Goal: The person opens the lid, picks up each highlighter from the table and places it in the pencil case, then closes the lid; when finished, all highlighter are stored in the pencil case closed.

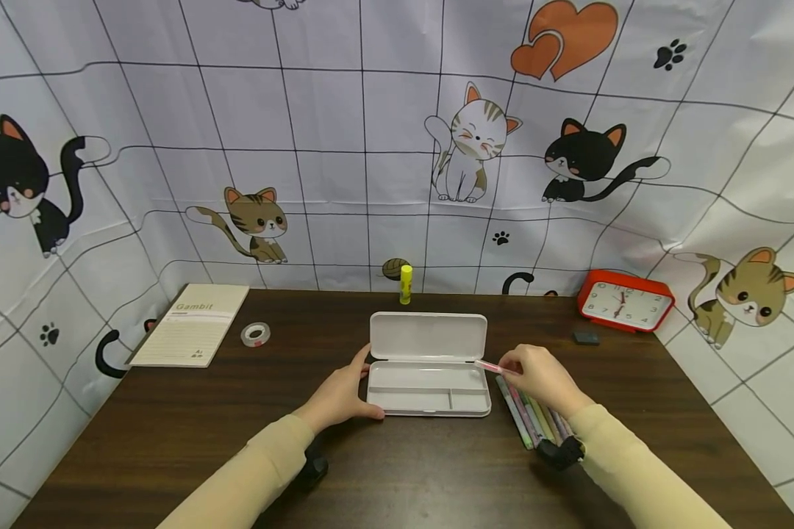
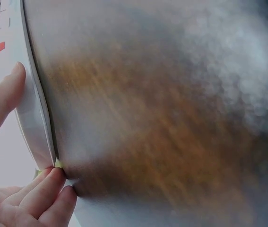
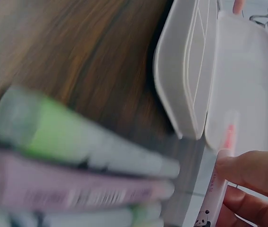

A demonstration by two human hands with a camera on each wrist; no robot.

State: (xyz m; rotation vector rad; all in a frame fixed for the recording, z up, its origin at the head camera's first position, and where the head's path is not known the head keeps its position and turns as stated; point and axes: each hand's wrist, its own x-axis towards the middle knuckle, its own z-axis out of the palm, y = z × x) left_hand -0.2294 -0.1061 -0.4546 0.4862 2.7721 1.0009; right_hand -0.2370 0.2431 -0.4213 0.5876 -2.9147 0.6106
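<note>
Pencil case (image 1: 387,376) sits on the table (image 1: 172,448) in front of the person, lid (image 1: 428,336) up and tipped back, dividers in the tray exposed. So the opening step reads as done.

Left hand (image 1: 340,393) is on the case's left end, thumb at the near corner, fingers by the hinge side. Looks like a steadying grip.

Right hand (image 1: 544,376) pinches one pink pen (image 1: 488,366) between thumb and fingers at the case's right edge, pink end pointing at the hinge. Can't tell if it touches the case.

Progress: early, I'd judge. All visible pens are outside the case. Remaining pens (image 1: 517,413) (green, purple, yellowish) lie side by side just right of it, apart from the held one. No count: right wrist and its black strap (image 1: 561,453) cover part of the group. That arm above the pens is the main obstruction.

Farther out: yellow tube (image 1: 406,285) upright behind the case; tape roll (image 1: 255,335) left of and behind it, notebook (image 1: 192,323) beyond that. Small dark block (image 1: 586,338) and red clock (image 1: 626,300) are right of and behind the case. Cat-print sheet (image 1: 317,110) hangs behind everything.
</note>
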